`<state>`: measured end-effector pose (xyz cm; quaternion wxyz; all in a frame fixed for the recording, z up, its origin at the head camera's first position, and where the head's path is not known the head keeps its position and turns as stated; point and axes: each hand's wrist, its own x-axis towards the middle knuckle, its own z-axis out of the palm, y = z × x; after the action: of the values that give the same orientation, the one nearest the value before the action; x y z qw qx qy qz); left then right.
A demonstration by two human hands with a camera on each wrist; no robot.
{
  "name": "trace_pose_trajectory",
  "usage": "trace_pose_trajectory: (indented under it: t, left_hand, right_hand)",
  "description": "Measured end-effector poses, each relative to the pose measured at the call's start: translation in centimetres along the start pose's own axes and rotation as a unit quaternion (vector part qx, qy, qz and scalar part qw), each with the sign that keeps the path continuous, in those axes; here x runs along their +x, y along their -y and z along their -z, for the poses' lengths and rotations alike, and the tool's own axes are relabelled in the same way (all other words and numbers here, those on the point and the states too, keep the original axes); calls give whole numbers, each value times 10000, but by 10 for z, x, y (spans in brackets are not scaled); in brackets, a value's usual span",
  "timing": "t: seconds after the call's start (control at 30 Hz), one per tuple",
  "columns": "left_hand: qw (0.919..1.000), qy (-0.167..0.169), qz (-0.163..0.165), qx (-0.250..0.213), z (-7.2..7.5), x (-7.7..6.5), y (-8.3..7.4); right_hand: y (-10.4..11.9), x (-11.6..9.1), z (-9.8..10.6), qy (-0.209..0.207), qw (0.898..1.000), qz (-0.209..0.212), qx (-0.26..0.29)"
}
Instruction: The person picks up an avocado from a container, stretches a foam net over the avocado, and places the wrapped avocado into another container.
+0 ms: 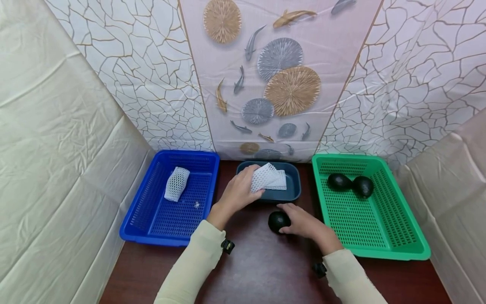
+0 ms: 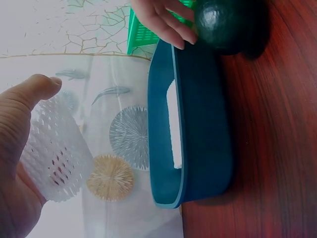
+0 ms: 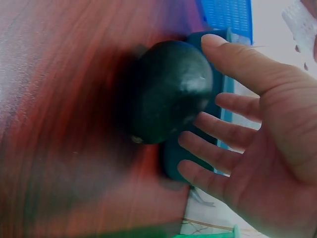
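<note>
Left grip [image 1: 238,186] pinches a foam net [image 1: 263,178]; right grip [image 1: 302,221], unclosed, is beside the fruit [image 1: 278,221]. A lopsided nudge could roll it.

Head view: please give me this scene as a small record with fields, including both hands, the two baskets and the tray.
left hand: holds a white net sleeve near the dark tray
right hand: fingers spread beside a dark fruit; contact unclear
dark tray: contains another net sleeve
blue basket: contains one bulging net sleeve; its contents unclear
green basket: contains two dark fruits, side by side
</note>
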<state>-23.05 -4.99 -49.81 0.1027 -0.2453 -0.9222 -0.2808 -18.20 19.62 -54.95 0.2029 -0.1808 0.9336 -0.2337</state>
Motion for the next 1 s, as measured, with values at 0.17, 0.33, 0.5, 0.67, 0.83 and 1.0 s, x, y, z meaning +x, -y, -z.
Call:
trace_pose_trajectory:
  t: [0.17,0.33,0.5,0.67,0.83,1.0]
  left_hand:
    - [9999,35,-99,100,-3,-1,2]
    - [9997,-57,-188,171,-3,-3,1]
    - [9994,-158,-235,222,-3,-4,0]
    - [9990,-232,-271,273,-2,-5,0]
    - [9984,-250,-316,387,-3,-7,2]
    - [9983,-274,-329,405,-3,-7,4]
  right_hand:
    - [-5,5,-8,70,9999,-85,-57]
    - [-12,10,-16,-11,9999,-145,59]
    - [-19,12,-25,-105,9998,-110,106]
    - [-21,12,-29,-257,9996,-46,109]
    - [-17,8,-27,-370,9991,23,185]
    - [-15,2,-21,-590,9979,204,179]
